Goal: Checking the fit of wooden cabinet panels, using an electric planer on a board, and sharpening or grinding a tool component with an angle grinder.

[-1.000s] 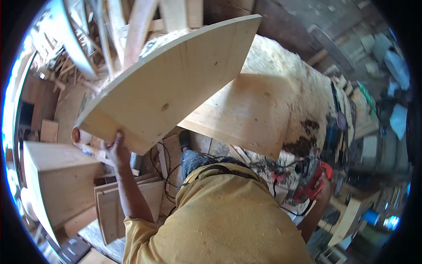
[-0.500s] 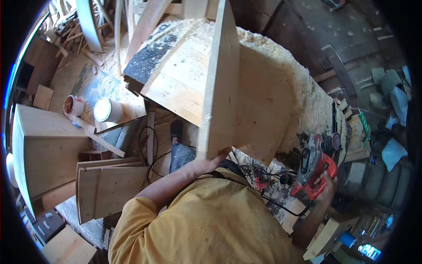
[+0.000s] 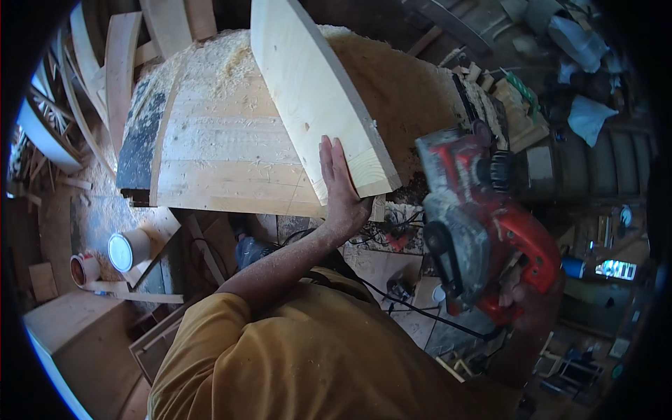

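Observation:
A long pale wooden board [image 3: 308,105] stands on its edge, tilted, across a bench top [image 3: 224,133] strewn with shavings. At its near end, my left hand [image 3: 341,192] lies against the board, fingers stretched flat along the left face and the thumb by the end. Off to the right, my right hand [image 3: 514,301] is wrapped round the red handle of an electric hand planer [image 3: 462,231]. The planer has a grey, dusty body and a black knob, and it hangs in the air clear of the board. A black cord [image 3: 455,327] trails from it.
A white-lidded can [image 3: 129,250] and an open reddish-brown can [image 3: 85,269] stand on a low board at left. Curved wood pieces [image 3: 122,70] lean behind. Wood blocks [image 3: 518,115] lie at the bench's right end. A wooden cabinet [image 3: 77,336] is at lower left.
The planer has come up and nearer in my right hand. The board now leans, showing its left face, and my left hand's fingers lie along it. The view has shifted to the right.

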